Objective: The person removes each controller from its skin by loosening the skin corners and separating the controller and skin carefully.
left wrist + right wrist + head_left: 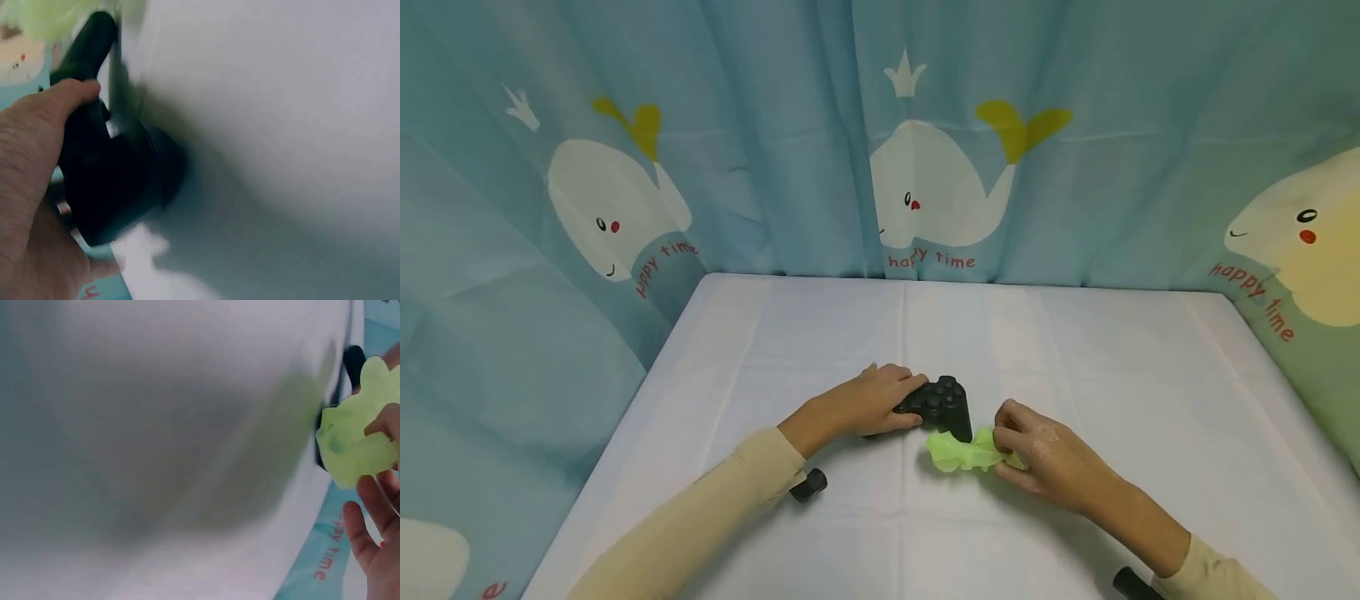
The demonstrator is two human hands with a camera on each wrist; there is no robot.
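Note:
My left hand point(874, 402) grips a black game controller point(938, 402) by its left side, above the white table. In the left wrist view the thumb lies across the dark controller point(112, 187), which is blurred. From the right, my right hand point(1048, 458) pinches a soft, translucent light-green silicone cover point(958, 452). This limp, lobed piece hangs just in front of the controller's right grip; whether they touch I cannot tell. The right wrist view has the green cover point(353, 440) between thumb and fingers, with part of the black controller showing behind it.
The table point(820, 333) has a white cloth. Blue-green curtains point(790, 150) printed with whales stand behind it and along both sides. A short black cylindrical piece point(808, 485) sticks out at the left cuff, and another dark piece point(1135, 583) at the right cuff.

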